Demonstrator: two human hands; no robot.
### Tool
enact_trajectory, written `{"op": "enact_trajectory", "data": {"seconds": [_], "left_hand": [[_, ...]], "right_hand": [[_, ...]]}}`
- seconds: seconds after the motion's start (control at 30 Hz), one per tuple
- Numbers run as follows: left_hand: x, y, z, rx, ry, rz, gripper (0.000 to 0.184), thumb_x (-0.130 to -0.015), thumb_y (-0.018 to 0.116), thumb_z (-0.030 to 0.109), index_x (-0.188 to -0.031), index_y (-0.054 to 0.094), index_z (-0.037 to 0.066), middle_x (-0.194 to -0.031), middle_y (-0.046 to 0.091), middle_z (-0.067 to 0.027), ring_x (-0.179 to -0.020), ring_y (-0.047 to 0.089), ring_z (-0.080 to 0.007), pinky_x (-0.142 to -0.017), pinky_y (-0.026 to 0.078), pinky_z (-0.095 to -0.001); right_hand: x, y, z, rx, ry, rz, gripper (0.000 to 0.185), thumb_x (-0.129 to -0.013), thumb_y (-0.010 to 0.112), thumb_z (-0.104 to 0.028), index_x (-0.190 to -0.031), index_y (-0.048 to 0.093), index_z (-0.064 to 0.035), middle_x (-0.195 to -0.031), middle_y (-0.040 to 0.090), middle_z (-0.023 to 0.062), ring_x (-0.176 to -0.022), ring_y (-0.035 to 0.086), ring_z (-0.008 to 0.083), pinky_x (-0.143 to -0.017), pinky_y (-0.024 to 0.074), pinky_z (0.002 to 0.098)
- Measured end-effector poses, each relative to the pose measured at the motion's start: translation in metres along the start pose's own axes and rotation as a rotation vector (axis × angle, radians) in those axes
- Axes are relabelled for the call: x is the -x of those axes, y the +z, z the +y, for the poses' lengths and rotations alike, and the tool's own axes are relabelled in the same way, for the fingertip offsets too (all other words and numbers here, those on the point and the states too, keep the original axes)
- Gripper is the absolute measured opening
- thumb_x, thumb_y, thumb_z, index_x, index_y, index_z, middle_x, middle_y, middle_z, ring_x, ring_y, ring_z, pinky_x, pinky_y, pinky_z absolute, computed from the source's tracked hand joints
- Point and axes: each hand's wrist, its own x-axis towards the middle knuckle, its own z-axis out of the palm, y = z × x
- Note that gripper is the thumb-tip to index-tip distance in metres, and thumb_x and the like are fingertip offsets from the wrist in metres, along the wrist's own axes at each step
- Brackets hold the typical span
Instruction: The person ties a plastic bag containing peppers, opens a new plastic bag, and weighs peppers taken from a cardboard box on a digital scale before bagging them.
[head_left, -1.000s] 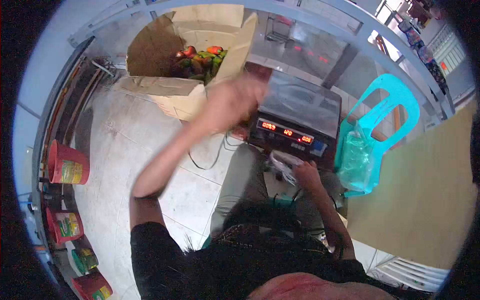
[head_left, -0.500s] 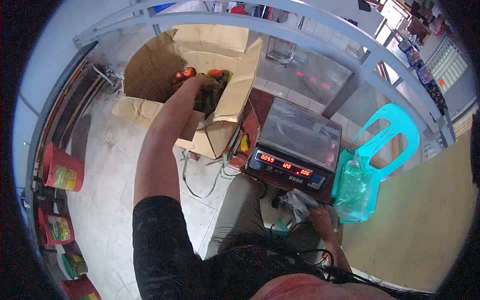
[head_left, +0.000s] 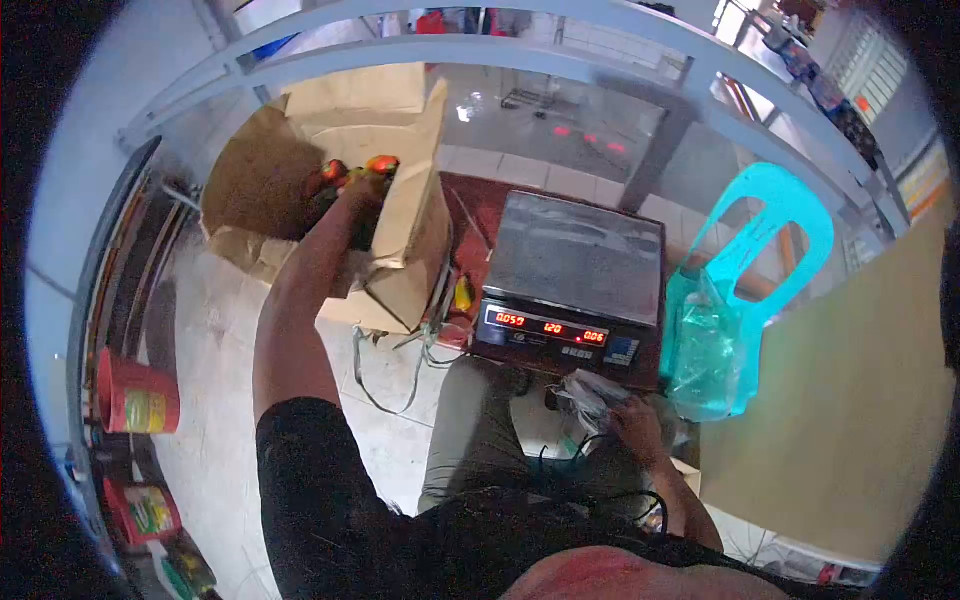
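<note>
My left hand (head_left: 362,190) reaches into an open cardboard box (head_left: 405,215) at the upper left, among red, orange and green peppers (head_left: 382,164); its fingers are hidden there. Below the scale's front edge, my right hand (head_left: 636,424) holds a clear plastic bag (head_left: 592,392), its fingers wrapped round it. The digital scale (head_left: 575,260) has a bare top plate and shows lit red digits. A yellow-green pepper (head_left: 463,293) lies between the box and the scale.
A turquoise chair (head_left: 770,200) stands right of the scale with a clear plastic bag of items (head_left: 705,350) on it. A tan board (head_left: 830,430) is at the right. Red pots (head_left: 138,395) line the left side. A metal rail (head_left: 470,52) crosses the top.
My left hand has gone from beside the scale into the box of peppers. My right hand stays near the scale's front with the plastic bag. The camera view has shifted.
</note>
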Motion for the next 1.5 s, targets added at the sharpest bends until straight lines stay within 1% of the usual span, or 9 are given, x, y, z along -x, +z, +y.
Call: {"op": "enact_trajectory", "data": {"seconds": [0.53, 0.63, 0.87, 0.9, 0.97, 1.07, 1.2, 1.37, 1.5], "left_hand": [[-0.021, -0.001, -0.019, 0.012, 0.005, 0.128, 0.069, -0.068, 0.070, 0.039, -0.126, 0.048, 0.008, -0.109, 0.062, -0.0177, -0.099, 0.063, -0.0301, -0.080, 0.051, -0.0451], [0.011, -0.035, -0.044, 0.273, 0.175, 0.355, 0.060, -0.066, 0.071, 0.034, -0.115, 0.055, 0.005, -0.090, 0.067, -0.0188, -0.085, 0.067, -0.0322, -0.073, 0.054, -0.0397], [0.070, -0.066, -0.094, 0.711, 0.058, 0.276, 0.037, -0.070, 0.075, 0.024, -0.090, 0.058, -0.002, -0.077, 0.063, -0.0087, -0.065, 0.061, -0.0163, -0.056, 0.051, -0.0351], [0.041, -0.054, -0.122, 0.592, 0.308, 0.535, 0.027, -0.072, 0.072, 0.019, -0.087, 0.058, 0.000, -0.075, 0.062, -0.0074, -0.062, 0.060, -0.0148, -0.052, 0.050, -0.0339], [0.045, -0.044, -0.122, 1.144, 0.417, 0.638, 0.011, -0.078, 0.066, 0.010, -0.083, 0.059, 0.003, -0.073, 0.060, -0.0059, -0.059, 0.058, -0.0143, -0.048, 0.049, -0.0321], [0.175, -0.129, -0.057, 1.550, 0.050, 0.505, 0.009, -0.081, 0.066, 0.010, -0.087, 0.061, 0.005, -0.076, 0.062, -0.0044, -0.063, 0.060, -0.0146, -0.054, 0.051, -0.0291], [0.257, -0.194, 0.014, 1.007, 0.811, 0.842, 0.027, -0.078, 0.072, 0.020, -0.097, 0.062, 0.003, -0.085, 0.064, -0.0045, -0.069, 0.062, -0.0136, -0.061, 0.052, -0.0277], [0.323, -0.145, 0.146, 0.990, 1.031, 0.125, 0.043, -0.080, 0.070, 0.022, -0.116, 0.052, 0.005, -0.090, 0.064, -0.0066, -0.078, 0.063, -0.0197, -0.069, 0.051, -0.0303], [0.261, -0.028, 0.249, 0.637, 1.098, 0.134, 0.046, -0.066, 0.076, 0.022, -0.106, 0.059, 0.006, -0.093, 0.066, -0.0121, -0.089, 0.063, -0.0238, -0.079, 0.048, -0.0348]], "right_hand": [[-0.010, -0.018, -0.018, 0.090, -0.030, -0.108, 0.015, -0.076, 0.060, -0.017, -0.087, 0.061, -0.0068, -0.091, 0.060, 0.0126, -0.094, 0.056, 0.0295, -0.088, 0.0421, 0.0451], [-0.012, -0.038, -0.030, 0.134, -0.112, -0.107, 0.014, -0.077, 0.059, -0.017, -0.087, 0.061, -0.0071, -0.090, 0.060, 0.0120, -0.093, 0.055, 0.0294, -0.089, 0.0421, 0.0452], [-0.013, -0.012, -0.020, 0.126, -0.254, 0.070, 0.023, -0.075, 0.062, -0.018, -0.096, 0.060, -0.0086, -0.091, 0.058, 0.0112, -0.094, 0.055, 0.0300, -0.088, 0.0417, 0.0473], [-0.008, 0.004, -0.008, 0.172, -0.291, 0.077, 0.026, -0.074, 0.063, -0.019, -0.099, 0.060, -0.0095, -0.094, 0.058, 0.0110, -0.095, 0.055, 0.0298, -0.088, 0.0416, 0.0474], [-0.018, -0.021, -0.035, 0.116, -0.232, 0.051, 0.028, -0.073, 0.064, -0.020, -0.100, 0.060, -0.0113, -0.096, 0.057, 0.0092, -0.097, 0.054, 0.0281, -0.088, 0.0416, 0.0463], [-0.024, -0.031, -0.055, 0.127, -0.296, 0.073, 0.024, -0.075, 0.063, -0.020, -0.097, 0.060, -0.0120, -0.095, 0.057, 0.0066, -0.097, 0.055, 0.0262, -0.088, 0.0418, 0.0441], [-0.029, -0.046, -0.078, 0.128, -0.291, 0.049, 0.019, -0.077, 0.061, -0.019, -0.094, 0.060, -0.0117, -0.092, 0.058, 0.0066, -0.095, 0.055, 0.0253, -0.086, 0.0420, 0.0432], [-0.028, -0.055, -0.103, 0.063, -0.296, 0.088, 0.012, -0.079, 0.059, -0.018, -0.088, 0.059, -0.0109, -0.088, 0.058, 0.0069, -0.095, 0.055, 0.0250, -0.085, 0.0421, 0.0428], [-0.021, -0.050, -0.108, 0.043, -0.319, 0.067, 0.012, -0.078, 0.059, -0.019, -0.087, 0.059, -0.0109, -0.089, 0.057, 0.0062, -0.094, 0.055, 0.0250, -0.085, 0.0423, 0.0421]]}}
